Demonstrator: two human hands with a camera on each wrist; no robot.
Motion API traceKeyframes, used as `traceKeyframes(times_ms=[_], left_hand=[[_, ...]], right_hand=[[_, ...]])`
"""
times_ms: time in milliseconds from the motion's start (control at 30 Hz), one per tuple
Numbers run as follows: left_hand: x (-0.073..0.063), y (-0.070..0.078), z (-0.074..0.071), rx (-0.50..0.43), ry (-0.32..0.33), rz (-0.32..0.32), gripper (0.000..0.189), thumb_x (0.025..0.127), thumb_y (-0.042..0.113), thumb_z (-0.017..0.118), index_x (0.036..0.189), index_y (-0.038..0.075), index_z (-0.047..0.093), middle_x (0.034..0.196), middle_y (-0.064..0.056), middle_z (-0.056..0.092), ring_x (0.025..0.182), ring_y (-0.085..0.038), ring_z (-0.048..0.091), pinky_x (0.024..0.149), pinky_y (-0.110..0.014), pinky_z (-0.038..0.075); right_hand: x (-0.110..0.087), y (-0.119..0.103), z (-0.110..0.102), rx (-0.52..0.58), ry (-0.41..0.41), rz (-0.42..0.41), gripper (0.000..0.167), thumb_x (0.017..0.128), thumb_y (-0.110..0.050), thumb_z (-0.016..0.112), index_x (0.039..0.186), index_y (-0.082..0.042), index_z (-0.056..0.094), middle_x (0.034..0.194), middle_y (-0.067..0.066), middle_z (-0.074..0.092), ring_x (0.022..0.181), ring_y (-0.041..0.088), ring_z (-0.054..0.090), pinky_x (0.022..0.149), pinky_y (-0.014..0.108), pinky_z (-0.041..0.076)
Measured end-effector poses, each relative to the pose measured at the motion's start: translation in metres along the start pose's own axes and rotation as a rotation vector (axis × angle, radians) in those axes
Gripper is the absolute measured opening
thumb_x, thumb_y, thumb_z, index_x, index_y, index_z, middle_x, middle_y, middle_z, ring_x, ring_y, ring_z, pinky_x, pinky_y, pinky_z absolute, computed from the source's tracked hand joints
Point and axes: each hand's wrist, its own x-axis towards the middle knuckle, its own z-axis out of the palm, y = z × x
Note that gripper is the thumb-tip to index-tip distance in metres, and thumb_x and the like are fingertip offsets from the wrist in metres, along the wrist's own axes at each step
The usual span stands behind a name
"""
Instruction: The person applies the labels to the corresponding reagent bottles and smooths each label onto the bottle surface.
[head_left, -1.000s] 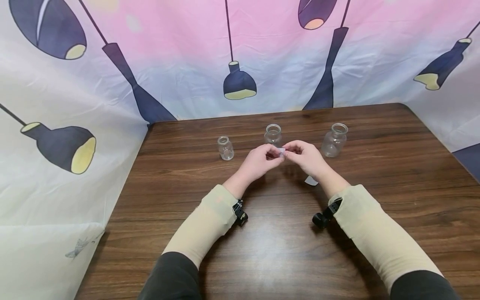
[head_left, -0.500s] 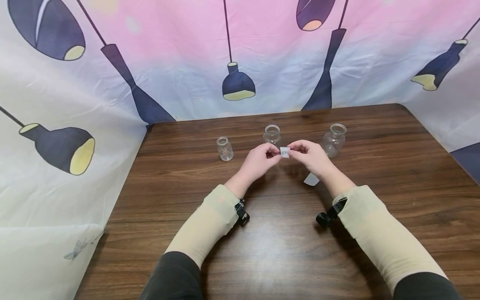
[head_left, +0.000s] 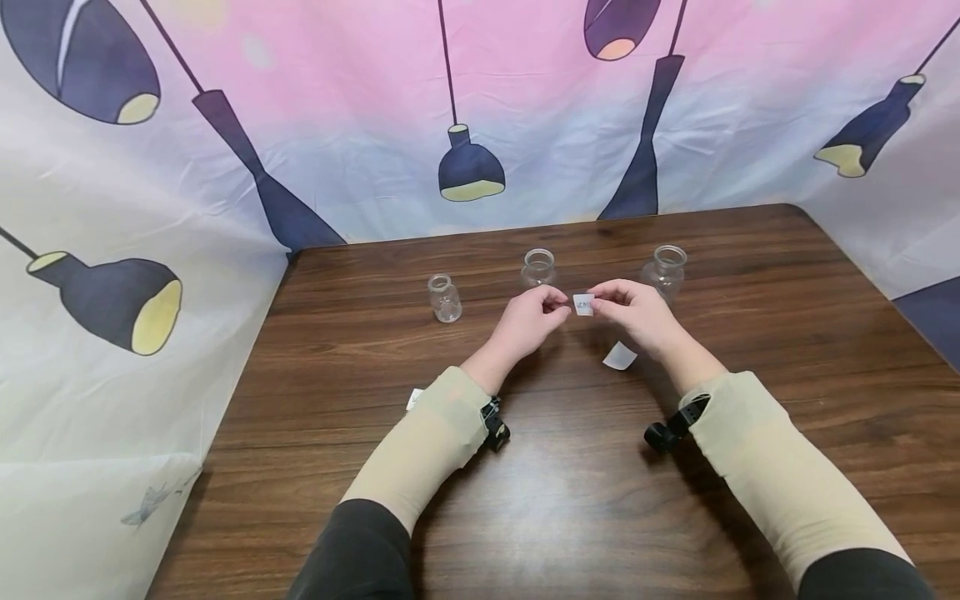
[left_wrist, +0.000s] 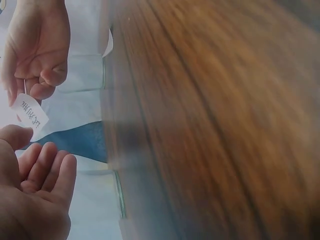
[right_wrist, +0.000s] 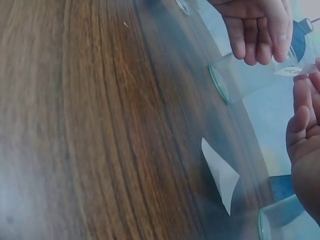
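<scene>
My right hand (head_left: 637, 312) pinches a small white label (head_left: 583, 304) with dark writing on it, holding it up over the middle of the table. Close to the label's left edge is my left hand (head_left: 528, 321), thumb and forefinger bent toward each other with nothing seen between them. In the left wrist view, the left thumb (left_wrist: 17, 135) lies right by the label's lower end, and the other fingers are loosely curled. A glass jar (head_left: 538, 267) stands behind the left hand, partly hidden by it. A bent piece of white paper (head_left: 620, 357) lies below the right hand.
A smaller glass jar (head_left: 446, 300) stands to the left. Another glass jar (head_left: 664, 271) is at the right, partly covered by the right hand. A small white paper piece (head_left: 414, 398) peeks out beside the left sleeve. Behind the wooden table (head_left: 322, 350) hangs a printed cloth (head_left: 375, 167).
The label, first mostly hidden between both hands' fingers, now shows its written face in the right hand. That hand has moved slightly right, and a gap has opened from the left fingers.
</scene>
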Motion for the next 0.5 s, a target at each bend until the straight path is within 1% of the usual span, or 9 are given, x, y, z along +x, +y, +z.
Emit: traceKeyframes(times_ms=[133,233,367,500], left_hand=[[0.002,0.004,0.005,-0.022,-0.004,-0.003,0.018,0.091,0.02,0.061,0.104,0.009,0.064,0.095,0.002,0.066,0.087,-0.008,0.059,0.077,-0.021,0.045],[0.005,0.005,0.01,-0.051,0.002,-0.001,0.017,0.091,0.019,0.062,0.104,0.009,0.065,0.095,0.002,0.066,0.086,-0.008,0.059,0.077,-0.02,0.045],[0.007,0.007,0.018,-0.11,0.004,0.008,0.016,0.091,0.016,0.061,0.103,0.007,0.064,0.095,0.0,0.066,0.085,-0.009,0.059,0.075,-0.019,0.045],[0.007,0.008,0.022,-0.173,0.018,-0.002,0.012,0.091,0.014,0.061,0.1,0.006,0.062,0.092,0.0,0.064,0.081,-0.01,0.057,0.071,-0.02,0.045]], right_hand=[[-0.002,0.003,-0.005,-0.009,0.018,-0.015,0.028,0.088,-0.014,0.066,0.106,0.007,0.061,0.085,-0.006,0.064,0.076,0.01,0.061,0.066,0.023,0.049],[-0.005,0.003,-0.007,-0.02,0.024,-0.027,0.026,0.088,-0.014,0.066,0.105,0.005,0.062,0.083,-0.008,0.065,0.074,0.013,0.06,0.062,0.022,0.046],[-0.006,0.003,-0.01,-0.011,0.021,-0.029,0.026,0.089,-0.012,0.064,0.106,0.008,0.06,0.082,-0.009,0.065,0.074,0.011,0.06,0.063,0.022,0.045],[-0.007,0.003,-0.01,0.01,0.023,-0.031,0.026,0.089,-0.008,0.063,0.106,0.011,0.059,0.081,-0.009,0.065,0.073,0.011,0.059,0.064,0.021,0.045]])
